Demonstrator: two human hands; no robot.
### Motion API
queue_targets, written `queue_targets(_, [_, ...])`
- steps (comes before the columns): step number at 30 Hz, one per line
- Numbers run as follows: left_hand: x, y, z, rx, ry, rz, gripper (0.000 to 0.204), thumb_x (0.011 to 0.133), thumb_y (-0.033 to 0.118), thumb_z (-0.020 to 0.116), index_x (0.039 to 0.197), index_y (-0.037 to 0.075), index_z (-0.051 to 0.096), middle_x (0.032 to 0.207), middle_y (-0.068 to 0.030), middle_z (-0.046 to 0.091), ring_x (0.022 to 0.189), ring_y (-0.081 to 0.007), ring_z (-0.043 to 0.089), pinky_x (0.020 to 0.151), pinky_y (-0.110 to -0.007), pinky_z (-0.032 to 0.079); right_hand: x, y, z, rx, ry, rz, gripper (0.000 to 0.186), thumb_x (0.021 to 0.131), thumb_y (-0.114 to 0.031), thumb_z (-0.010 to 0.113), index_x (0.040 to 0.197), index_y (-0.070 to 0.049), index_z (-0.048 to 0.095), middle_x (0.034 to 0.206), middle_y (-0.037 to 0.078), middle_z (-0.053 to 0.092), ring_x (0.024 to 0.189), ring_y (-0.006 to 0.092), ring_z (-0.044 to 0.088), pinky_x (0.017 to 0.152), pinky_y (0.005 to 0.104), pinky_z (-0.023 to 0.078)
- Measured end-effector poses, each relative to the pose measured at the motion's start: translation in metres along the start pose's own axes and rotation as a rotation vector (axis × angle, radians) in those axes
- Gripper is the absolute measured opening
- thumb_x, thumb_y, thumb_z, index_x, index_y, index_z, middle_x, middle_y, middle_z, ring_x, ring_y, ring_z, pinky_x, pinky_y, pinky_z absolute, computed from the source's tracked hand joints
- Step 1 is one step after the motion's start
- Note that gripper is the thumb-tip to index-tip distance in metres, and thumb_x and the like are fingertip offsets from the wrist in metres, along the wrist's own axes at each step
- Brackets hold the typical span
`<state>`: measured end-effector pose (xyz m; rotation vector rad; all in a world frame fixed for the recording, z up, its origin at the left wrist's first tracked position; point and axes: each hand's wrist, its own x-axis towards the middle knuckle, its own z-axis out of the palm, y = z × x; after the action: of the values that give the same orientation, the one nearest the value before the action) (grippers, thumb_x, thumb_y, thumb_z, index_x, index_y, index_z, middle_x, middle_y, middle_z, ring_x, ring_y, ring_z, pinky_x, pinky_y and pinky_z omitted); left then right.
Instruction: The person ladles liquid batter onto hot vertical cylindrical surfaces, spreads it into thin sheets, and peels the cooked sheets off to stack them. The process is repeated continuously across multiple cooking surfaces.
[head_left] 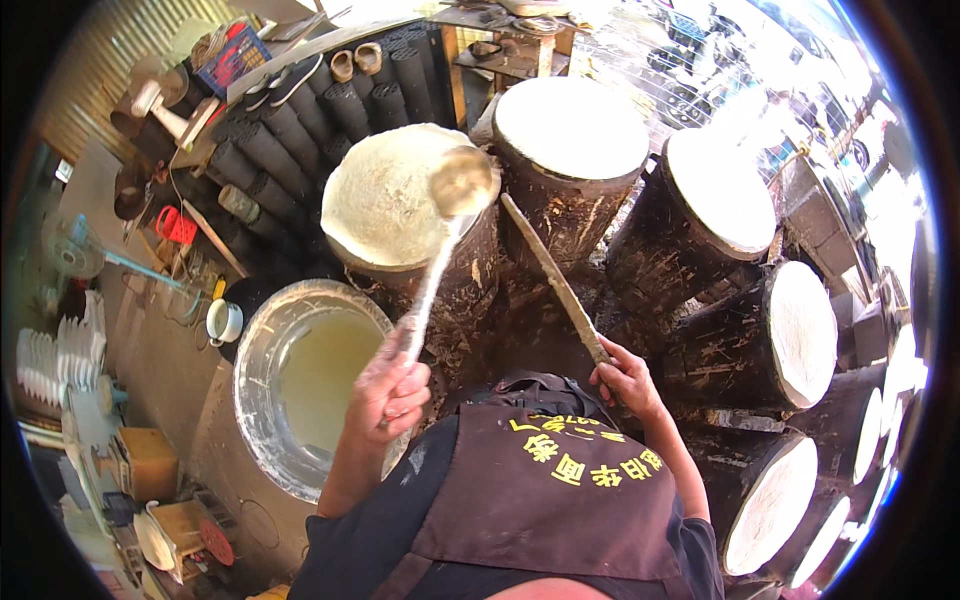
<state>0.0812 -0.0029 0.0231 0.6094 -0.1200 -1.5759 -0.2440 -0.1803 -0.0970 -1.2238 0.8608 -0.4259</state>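
Observation:
My left hand (pixel 392 388) is closed round the handle of a ladle (pixel 437 270). The ladle's bowl, smeared by motion, is over the right part of a round pale surface on a dark drum-shaped stove (pixel 372 195). Whether the bowl touches that surface I cannot tell. In my right hand (pixel 628 378) is the near end of a long, narrow flat stick (pixel 555 280), its tip pointing away beside the same stove. A big metal pot (pixel 262 345) of pale yellowish liquid stands near my left forearm.
More dark stoves with round white tops, such as the far one (pixel 570 125) and the right one (pixel 803 335), curve round my right side. Dark cylindrical briquettes (pixel 290 140) are stacked behind on the left. A white mug (pixel 224 322) hangs beside the pot.

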Motion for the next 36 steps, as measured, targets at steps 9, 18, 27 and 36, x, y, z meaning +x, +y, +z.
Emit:
queue_targets(9, [-0.080, 0.035, -0.072, -0.100, 0.302, 0.505, 0.039, 0.101, 0.015, 0.036, 0.139, 0.024, 0.038, 0.069, 0.0015, 0.036, 0.045, -0.0043, 0.033, 0.029, -0.018, 0.033, 0.029, -0.001, 0.033, -0.054, -0.205, 0.163, 0.052, 0.089, -0.008, 0.053, 0.139, -0.006, 0.043, 0.075, 0.004, 0.063, 0.051, 0.0064, 0.051, 0.046, 0.0215, 0.044])
queue_targets(18, [-0.100, 0.018, -0.089, -0.333, 0.312, 0.567, 0.033, 0.101, 0.020, 0.041, 0.133, 0.026, 0.040, 0.070, 0.0026, 0.038, 0.047, -0.0037, 0.036, 0.029, -0.018, 0.034, 0.126, -0.024, 0.116, -0.205, -0.468, 0.098, 0.052, 0.089, -0.010, 0.055, 0.140, -0.008, 0.042, 0.075, 0.006, 0.062, 0.049, 0.0080, 0.050, 0.042, 0.0231, 0.042])
queue_targets(27, [-0.091, -0.031, -0.078, -0.325, 0.458, 0.606, 0.028, 0.097, 0.031, 0.051, 0.124, 0.025, 0.044, 0.070, 0.0025, 0.042, 0.047, -0.0020, 0.037, 0.032, -0.017, 0.031, 0.156, -0.086, 0.211, -0.576, -0.877, -0.522, 0.066, 0.073, 0.000, 0.064, 0.136, -0.005, 0.046, 0.085, 0.007, 0.062, 0.065, 0.0171, 0.056, 0.064, 0.0267, 0.048])
queue_targets(36, [-0.062, -0.065, -0.058, 0.001, 0.842, 0.560, 0.043, 0.095, 0.044, 0.052, 0.133, 0.028, 0.040, 0.062, 0.0051, 0.038, 0.042, -0.0021, 0.035, 0.031, -0.020, 0.027, 0.104, -0.090, 0.280, -0.699, -1.390, -0.860, 0.053, 0.075, -0.009, 0.069, 0.125, -0.003, 0.053, 0.091, 0.017, 0.061, 0.085, 0.0326, 0.063, 0.075, 0.0375, 0.052])
